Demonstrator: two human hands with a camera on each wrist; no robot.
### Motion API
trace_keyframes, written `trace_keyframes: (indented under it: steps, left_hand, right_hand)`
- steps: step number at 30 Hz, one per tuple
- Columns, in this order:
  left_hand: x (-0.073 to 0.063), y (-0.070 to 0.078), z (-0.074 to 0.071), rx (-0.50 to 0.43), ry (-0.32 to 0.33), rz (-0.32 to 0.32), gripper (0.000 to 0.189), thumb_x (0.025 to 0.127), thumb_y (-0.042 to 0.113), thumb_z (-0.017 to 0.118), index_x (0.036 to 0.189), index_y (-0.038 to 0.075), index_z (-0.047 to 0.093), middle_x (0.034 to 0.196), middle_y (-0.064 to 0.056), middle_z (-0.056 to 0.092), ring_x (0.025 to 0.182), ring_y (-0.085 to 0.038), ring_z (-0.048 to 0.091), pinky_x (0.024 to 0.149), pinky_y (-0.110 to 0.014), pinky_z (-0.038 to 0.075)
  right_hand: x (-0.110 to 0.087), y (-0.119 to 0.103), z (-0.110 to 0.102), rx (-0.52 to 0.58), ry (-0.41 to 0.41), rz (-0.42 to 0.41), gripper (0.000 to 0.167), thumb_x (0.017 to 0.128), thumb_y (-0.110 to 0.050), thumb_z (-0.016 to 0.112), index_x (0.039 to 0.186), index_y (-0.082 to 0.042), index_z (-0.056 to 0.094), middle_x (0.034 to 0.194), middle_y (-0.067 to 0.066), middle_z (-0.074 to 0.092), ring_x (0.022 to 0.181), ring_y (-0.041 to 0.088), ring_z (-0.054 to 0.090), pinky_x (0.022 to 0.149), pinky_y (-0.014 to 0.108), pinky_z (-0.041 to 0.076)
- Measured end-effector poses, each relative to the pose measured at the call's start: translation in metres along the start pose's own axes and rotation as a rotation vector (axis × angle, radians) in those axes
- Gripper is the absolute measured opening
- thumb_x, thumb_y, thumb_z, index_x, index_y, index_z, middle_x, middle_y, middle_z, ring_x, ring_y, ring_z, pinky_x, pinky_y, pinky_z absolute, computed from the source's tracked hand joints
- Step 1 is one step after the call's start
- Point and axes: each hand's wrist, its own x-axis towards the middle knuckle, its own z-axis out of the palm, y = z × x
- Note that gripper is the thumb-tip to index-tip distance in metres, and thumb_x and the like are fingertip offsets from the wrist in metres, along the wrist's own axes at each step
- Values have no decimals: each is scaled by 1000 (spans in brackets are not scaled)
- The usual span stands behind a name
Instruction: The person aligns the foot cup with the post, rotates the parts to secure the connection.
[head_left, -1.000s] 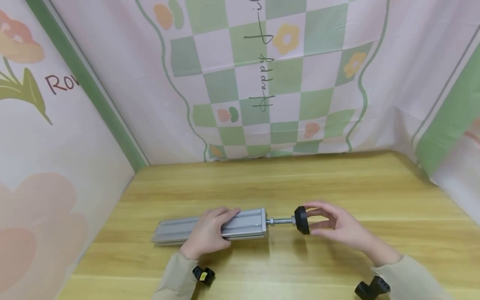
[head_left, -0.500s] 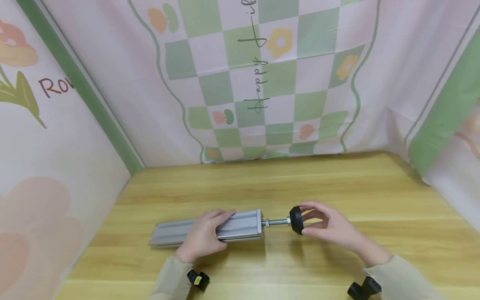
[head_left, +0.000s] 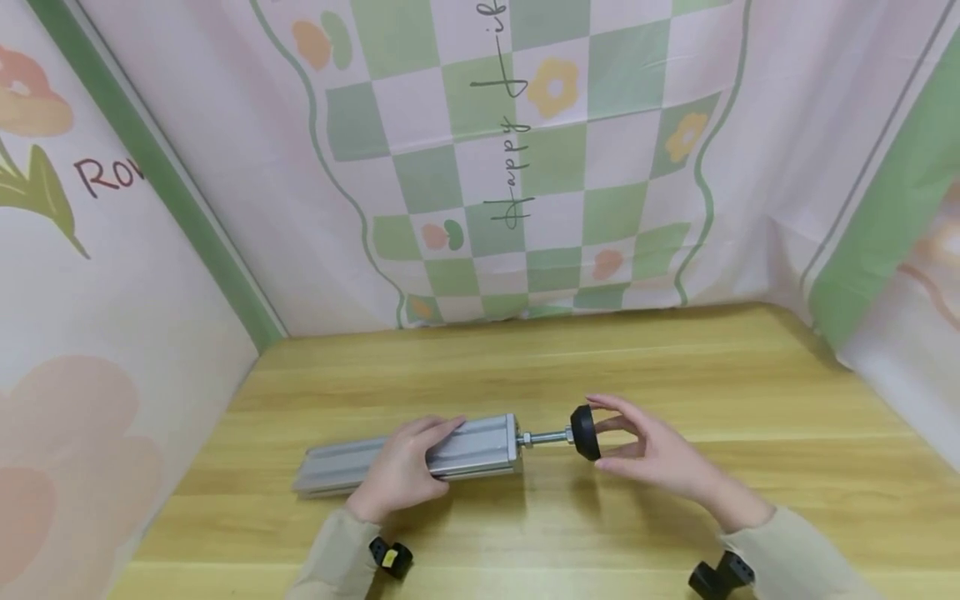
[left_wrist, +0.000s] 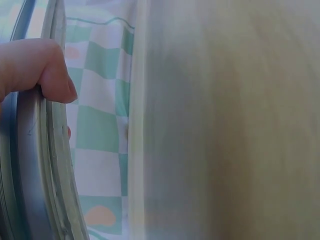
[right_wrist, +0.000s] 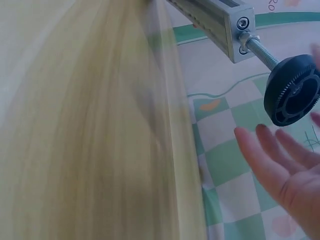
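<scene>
My left hand (head_left: 405, 471) grips a silver aluminium profile (head_left: 480, 442) around its middle, thumb along the near side. In the left wrist view a bent finger (left_wrist: 52, 72) hooks over the profile's edge. From the profile's right end a threaded rod (head_left: 551, 437) sticks out, with a nut (right_wrist: 247, 40) against the end face. On the rod's tip sits a round black levelling foot (head_left: 585, 433). My right hand (head_left: 652, 450) is around the foot's outer side with fingers spread. The right wrist view shows several fingertips (right_wrist: 241, 134) apart from the foot, below its ribbed rim.
The profile is held over a wooden table (head_left: 487, 358). Behind the table hangs a checked green and white curtain (head_left: 562, 208), with more printed fabric at the left and right sides. Small black cameras (head_left: 392, 557) are strapped at both wrists.
The hands and profile appear slightly further left as the head view shifts. The right fingers have spread a little at the foot. The left hand keeps its grip on the profile.
</scene>
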Motion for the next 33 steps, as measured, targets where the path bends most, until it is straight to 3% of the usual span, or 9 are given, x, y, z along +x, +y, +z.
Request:
trace_keyframes:
  steps: [3, 6, 9, 12, 20, 27, 30, 33]
  left_hand:
    - [0, 0, 1, 7, 0, 6, 82, 52, 6, 78, 131, 14, 58, 112, -1, 64, 95, -14, 61, 83, -35, 52]
    - [0, 0, 0, 10, -2, 7, 82, 52, 6, 78, 131, 14, 58, 111, -1, 64, 95, -14, 61, 83, -35, 52]
    - [1, 1, -2, 3, 0, 3, 83, 51, 6, 78, 131, 13, 58, 111, -1, 64, 95, -15, 61, 84, -35, 52]
    - [1, 2, -3, 0, 2, -1, 83, 51, 5, 78, 131, 13, 58, 111, -1, 64, 95, -15, 61, 85, -36, 52]
    - [-4, 5, -2, 26, -14, -17, 83, 51, 9, 81, 131, 14, 58, 112, -1, 64, 97, -16, 61, 86, -38, 51]
    - [-5, 7, -2, 29, -36, -61, 81, 54, 8, 79, 132, 16, 57, 117, -3, 63, 102, -20, 60, 91, -42, 49]
    - [-5, 8, -2, 35, -42, -64, 82, 54, 8, 79, 132, 17, 57, 117, -3, 63, 103, -20, 60, 92, -43, 48]
    - [-5, 7, -2, 34, -43, -60, 82, 55, 8, 79, 133, 17, 57, 118, -3, 63, 104, -20, 60, 92, -42, 48]
  right_hand:
    - [-1, 2, 1, -28, 6, -73, 70, 79, -3, 71, 141, -5, 39, 138, -8, 42, 109, -3, 54, 77, 33, 56]
    - [-1, 1, 1, -46, 17, -94, 66, 78, -3, 71, 138, -6, 43, 135, 0, 47, 109, -2, 55, 78, 32, 56]
    - [-1, -3, 1, -15, 28, -53, 62, 79, -3, 71, 135, 0, 45, 128, 25, 48, 101, 2, 60, 74, 31, 57]
    - [1, -7, 1, 14, 34, 3, 58, 83, -5, 68, 134, 5, 44, 122, 34, 49, 92, 6, 63, 70, 31, 57]
    - [2, -13, 2, 82, 12, 175, 49, 92, -9, 56, 131, 14, 39, 104, 26, 57, 74, 14, 66, 64, 39, 57]
    - [7, -17, 5, -15, 44, 324, 44, 96, -24, 51, 123, 11, 47, 83, 11, 63, 67, 19, 63, 62, 35, 56]
    - [9, -17, 5, -25, 49, 341, 40, 98, -26, 47, 114, 9, 52, 75, 9, 63, 66, 21, 63, 60, 36, 55]
    - [9, -15, 5, -1, 39, 324, 41, 99, -25, 44, 120, 11, 49, 82, 15, 65, 67, 25, 65, 60, 38, 56]
